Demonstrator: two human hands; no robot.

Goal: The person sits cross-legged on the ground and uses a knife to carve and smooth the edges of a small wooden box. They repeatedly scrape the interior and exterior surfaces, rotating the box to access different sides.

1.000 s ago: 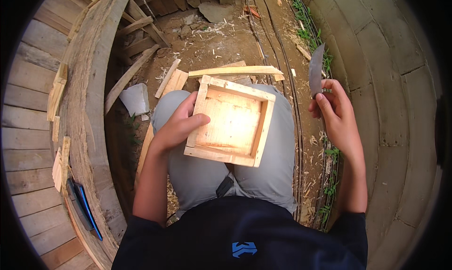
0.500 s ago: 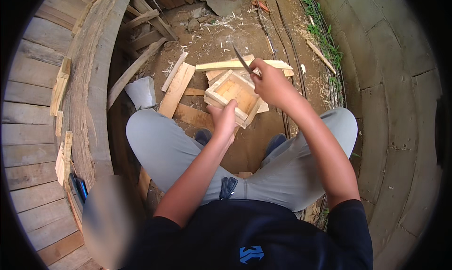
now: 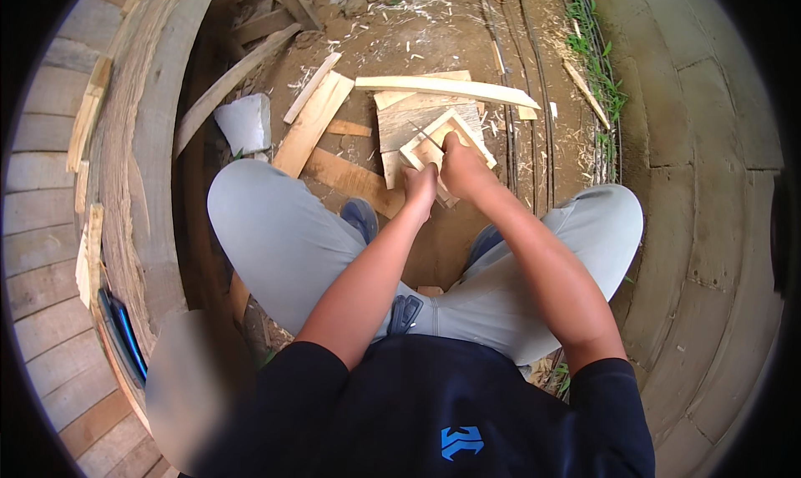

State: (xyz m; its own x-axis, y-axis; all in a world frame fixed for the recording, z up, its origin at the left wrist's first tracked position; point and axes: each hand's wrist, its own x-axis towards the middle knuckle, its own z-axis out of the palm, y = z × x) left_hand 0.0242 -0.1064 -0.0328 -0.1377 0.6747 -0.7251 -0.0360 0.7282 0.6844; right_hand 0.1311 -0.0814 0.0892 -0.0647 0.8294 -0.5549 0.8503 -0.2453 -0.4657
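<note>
A small square wooden box (image 3: 474,134) with a shallow, open inside rests tilted on the boards between my feet. My left hand (image 3: 421,189) is closed around its near left side, the thumb along the rim. In my right hand (image 3: 465,169) I grip a knife (image 3: 425,133) with a thin, dark blade. That blade points up and left across the inside of the box, and its handle is hidden in my fist. Beneath the box lies a flat wooden board (image 3: 406,129), with a long pale strip of wood (image 3: 450,87) across its far end.
Loose planks (image 3: 314,126) and a whitish stone block (image 3: 244,123) lie left of the boards. A heavy timber beam (image 3: 154,144) edges a slatted wooden platform on the left. Dark cables (image 3: 542,103) run along the shaving-strewn ground near the grey wall (image 3: 701,186) at right.
The box has come down onto the board and turned. My right hand has lowered the knife from above the box to its inside. The view has shifted slightly.
</note>
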